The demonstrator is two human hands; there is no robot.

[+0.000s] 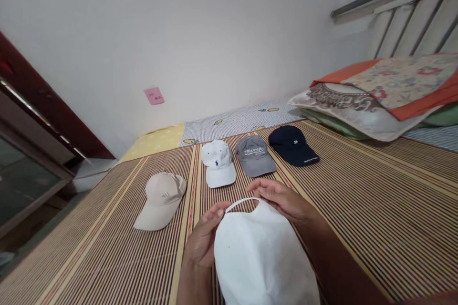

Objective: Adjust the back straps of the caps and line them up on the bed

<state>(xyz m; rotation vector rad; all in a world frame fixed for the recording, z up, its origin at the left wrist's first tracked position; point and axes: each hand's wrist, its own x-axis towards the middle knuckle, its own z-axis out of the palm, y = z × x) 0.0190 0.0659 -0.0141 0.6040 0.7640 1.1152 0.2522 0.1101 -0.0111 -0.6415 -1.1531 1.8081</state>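
Note:
A white baseball cap (263, 257) is held up close to me, its back strap and opening turned away toward the wall. My left hand (205, 238) grips its left edge beside the strap, thumb and fingers closed on the fabric. On the other side my right hand (282, 198) pinches the cap near the strap's right end. Beyond it, on the striped mat, lie a smaller-looking white cap (217, 162) with a dark emblem, a grey cap (255, 155) with white lettering and a navy cap (293, 145). Farther left sits a beige cap (162, 200), brim toward me.
The striped bamboo mat (103, 233) covers the bed. Pillows (343, 105) under an orange-edged floral cloth (404, 81) are piled at the right, by a slatted headboard (415, 24). A pink paper (154, 96) is on the wall; a dark red frame (46, 95) stands left.

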